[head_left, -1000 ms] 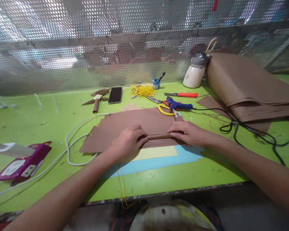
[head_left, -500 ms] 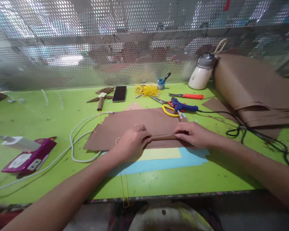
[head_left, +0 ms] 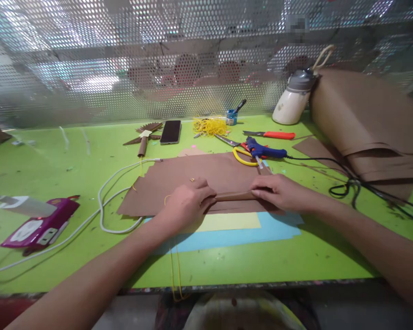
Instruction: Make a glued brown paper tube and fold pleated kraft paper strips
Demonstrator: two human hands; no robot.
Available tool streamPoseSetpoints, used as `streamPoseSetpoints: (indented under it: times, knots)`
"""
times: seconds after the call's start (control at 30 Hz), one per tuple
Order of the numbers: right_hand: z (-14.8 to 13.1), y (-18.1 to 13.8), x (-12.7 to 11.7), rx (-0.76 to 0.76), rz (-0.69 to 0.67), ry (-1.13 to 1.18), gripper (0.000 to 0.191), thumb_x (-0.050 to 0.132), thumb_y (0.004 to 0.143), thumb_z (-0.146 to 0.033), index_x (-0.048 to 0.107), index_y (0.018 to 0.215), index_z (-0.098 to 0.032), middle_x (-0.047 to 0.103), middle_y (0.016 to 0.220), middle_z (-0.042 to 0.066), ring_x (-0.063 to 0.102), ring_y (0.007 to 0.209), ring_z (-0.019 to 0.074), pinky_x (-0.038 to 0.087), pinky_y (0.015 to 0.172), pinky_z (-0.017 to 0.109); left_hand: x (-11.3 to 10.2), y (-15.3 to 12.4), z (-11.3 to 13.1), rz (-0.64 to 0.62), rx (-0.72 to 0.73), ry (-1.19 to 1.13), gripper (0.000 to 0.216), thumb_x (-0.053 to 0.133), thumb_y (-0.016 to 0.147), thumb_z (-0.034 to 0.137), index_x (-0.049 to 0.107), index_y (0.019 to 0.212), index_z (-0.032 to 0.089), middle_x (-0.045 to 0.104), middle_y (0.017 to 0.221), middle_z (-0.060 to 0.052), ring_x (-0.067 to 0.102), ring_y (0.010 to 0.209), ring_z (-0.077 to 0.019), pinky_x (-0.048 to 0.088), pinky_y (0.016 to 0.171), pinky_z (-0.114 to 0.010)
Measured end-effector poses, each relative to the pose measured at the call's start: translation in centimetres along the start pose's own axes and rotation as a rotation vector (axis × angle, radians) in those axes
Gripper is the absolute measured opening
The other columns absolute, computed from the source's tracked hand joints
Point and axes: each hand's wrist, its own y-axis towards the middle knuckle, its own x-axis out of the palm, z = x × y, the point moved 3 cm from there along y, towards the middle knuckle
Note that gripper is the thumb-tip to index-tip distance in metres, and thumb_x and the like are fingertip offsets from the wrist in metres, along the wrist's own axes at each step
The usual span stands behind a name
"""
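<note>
Brown paper roll (head_left: 233, 196), left hand (head_left: 184, 204), right hand (head_left: 278, 191) pinching ends

Both ends of the paper roll (head_left: 234, 196) are hidden: the left end under the curled fingers of the left hand (head_left: 187, 204), the right end under the right hand (head_left: 278, 192). Cannot tell whether the right thumb closes beneath it. Both hands cover the near edge of the brown sheet (head_left: 179, 176). The yellow sheet (head_left: 227, 222) and blue sheet (head_left: 241, 237), just nearer than the hands, run under the brown one.

Beyond the right hand, the scissors (head_left: 240, 158) lie partly under the glue gun (head_left: 266, 152). Black cord (head_left: 365, 185) leaves the frame at the right edge. The paper stack (head_left: 371, 119), far right of the right hand, is cut by that edge too. The white cable (head_left: 113, 201), left of the left hand, exits lower left. Shapes behind the perforated screen (head_left: 124, 68) are blurred.
</note>
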Motion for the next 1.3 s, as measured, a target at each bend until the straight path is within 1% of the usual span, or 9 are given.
streamPoseSetpoints:
  times: [0.27, 0.33, 0.43, 0.57, 0.67, 0.77, 0.9, 1.0, 1.3]
  knots:
    - [0.1, 0.2, 0.0, 0.112, 0.040, -0.022, 0.019, 0.048, 0.087, -0.020, 0.066, 0.093, -0.019, 0.071, 0.088, 0.005, 0.061, 0.079, 0.0200, 0.043, 0.071, 0.031, 0.0, 0.7, -1.1, -0.042, -0.079, -0.079, 0.023, 0.049, 0.091, 0.033, 0.069, 0.095, 0.021, 0.065, 0.091, -0.005, 0.059, 0.088, -0.0192, 0.045, 0.075, -0.030]
    - [0.1, 0.3, 0.0, 0.109, 0.056, -0.044, 0.018, 0.049, 0.087, -0.020, 0.066, 0.092, -0.020, 0.071, 0.087, 0.005, 0.061, 0.078, 0.0199, 0.043, 0.070, 0.031, -0.2, 0.7, -1.3, -0.045, -0.118, -0.107, 0.022, 0.053, 0.089, 0.033, 0.064, 0.104, 0.021, 0.068, 0.090, -0.004, 0.061, 0.085, -0.0189, 0.046, 0.073, -0.029]
    - [0.2, 0.4, 0.2, 0.088, 0.095, -0.077, 0.016, 0.051, 0.086, -0.019, 0.066, 0.090, -0.019, 0.070, 0.086, 0.005, 0.061, 0.077, 0.0195, 0.043, 0.070, 0.031, -0.4, 0.8, -1.2, -0.030, -0.164, -0.119, 0.035, 0.058, 0.086, 0.035, 0.051, 0.118, 0.021, 0.070, 0.086, -0.002, 0.063, 0.077, -0.0182, 0.046, 0.065, -0.027]
    - [0.6, 0.4, 0.5, 0.048, 0.182, -0.104, 0.012, 0.054, 0.085, -0.019, 0.066, 0.082, -0.018, 0.065, 0.079, 0.005, 0.057, 0.073, 0.0183, 0.043, 0.069, 0.030, -0.6, 0.9, -0.6, -0.001, -0.041, 0.015, 0.018, 0.051, 0.090, 0.032, 0.062, 0.097, 0.019, 0.068, 0.085, -0.005, 0.062, 0.079, -0.0192, 0.045, 0.067, -0.028]
    - [0.7, 0.3, 0.6, 0.010, 0.247, -0.128, 0.013, 0.055, 0.086, -0.021, 0.066, 0.080, -0.017, 0.062, 0.079, 0.006, 0.056, 0.076, 0.0188, 0.043, 0.071, 0.031, -0.5, 1.0, -0.4, 0.014, 0.025, 0.069, 0.024, 0.048, 0.091, 0.028, 0.066, 0.079, 0.017, 0.065, 0.082, -0.007, 0.060, 0.079, -0.0190, 0.044, 0.071, -0.029]
    - [0.2, 0.0, 0.8, -0.074, 0.294, -0.224, 0.020, 0.051, 0.089, -0.020, 0.065, 0.076, -0.015, 0.059, 0.077, 0.007, 0.054, 0.076, 0.0194, 0.044, 0.073, 0.033, -0.3, 0.9, -0.3, 0.046, 0.003, 0.064, 0.026, 0.048, 0.091, 0.027, 0.066, 0.075, 0.016, 0.064, 0.082, -0.007, 0.058, 0.077, -0.0186, 0.044, 0.070, -0.029]
    - [-1.0, -0.6, 1.1, -0.205, 0.256, -0.385, 0.027, 0.044, 0.093, -0.018, 0.064, 0.074, -0.014, 0.058, 0.076, 0.009, 0.051, 0.077, 0.0204, 0.043, 0.079, 0.037, -0.1, 0.4, -0.1, 0.074, -0.062, 0.027, 0.022, 0.045, 0.093, 0.029, 0.064, 0.100, 0.019, 0.066, 0.089, -0.007, 0.060, 0.083, -0.0202, 0.044, 0.070, -0.030]
    - [-1.4, -1.0, 1.2, -0.231, 0.215, -0.442, 0.026, 0.045, 0.093, -0.023, 0.064, 0.079, -0.013, 0.059, 0.080, 0.011, 0.052, 0.081, 0.0230, 0.044, 0.077, 0.039, 0.1, 0.1, -0.1, 0.077, -0.123, 0.009, 0.032, 0.045, 0.093, 0.030, 0.051, 0.124, 0.022, 0.067, 0.094, -0.007, 0.061, 0.083, -0.0210, 0.045, 0.068, -0.031]
    - [-0.3, -0.6, 0.8, -0.203, 0.192, -0.223, 0.018, 0.052, 0.090, -0.022, 0.065, 0.080, -0.015, 0.058, 0.077, 0.008, 0.052, 0.075, 0.0194, 0.042, 0.067, 0.032, 0.3, 0.1, -0.2, 0.077, -0.087, -0.107, 0.037, 0.045, 0.093, 0.028, 0.045, 0.130, 0.025, 0.067, 0.097, -0.004, 0.060, 0.088, -0.0189, 0.046, 0.075, -0.031]
